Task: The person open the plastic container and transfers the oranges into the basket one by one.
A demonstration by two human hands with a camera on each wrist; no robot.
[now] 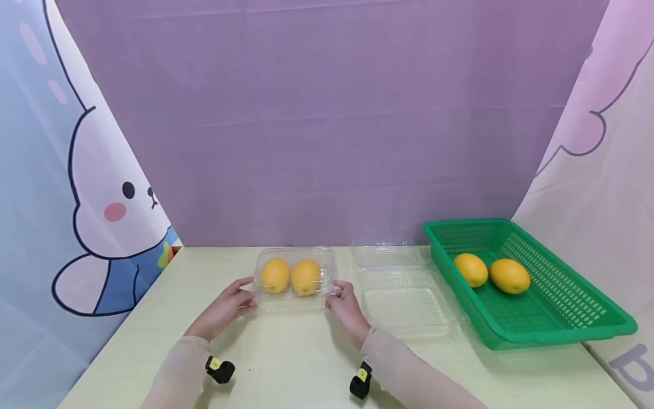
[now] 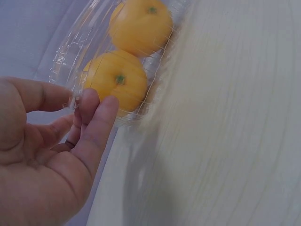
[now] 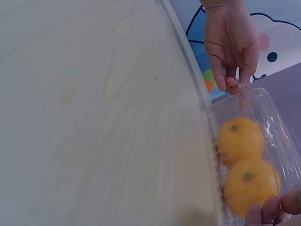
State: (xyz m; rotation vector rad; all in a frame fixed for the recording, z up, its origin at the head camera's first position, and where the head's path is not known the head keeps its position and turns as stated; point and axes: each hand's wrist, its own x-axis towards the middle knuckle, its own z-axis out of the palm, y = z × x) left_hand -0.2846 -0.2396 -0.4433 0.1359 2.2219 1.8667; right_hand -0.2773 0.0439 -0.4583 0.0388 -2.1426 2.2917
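Note:
A clear plastic clamshell box (image 1: 291,304) stands on the table with its lid over two yellow-orange fruits, the left fruit (image 1: 275,275) and the right fruit (image 1: 306,277) side by side. At the box's left edge my left hand (image 1: 223,311) pinches the rim between thumb and fingers; the left wrist view shows this grip of the hand (image 2: 51,141) closely. My right hand (image 1: 349,313) pinches the opposite edge. In the right wrist view, only fingertips of the right hand (image 3: 270,210) show at the box corner. Green stem marks show on both fruits through the plastic.
Right of the hands, a second clear box (image 1: 406,301) lies opened, its lid part (image 1: 390,257) toward the back. A green basket (image 1: 557,336) at the far right holds two more yellow-orange fruits (image 1: 510,276). A purple cloth (image 1: 327,125) hangs behind the table.

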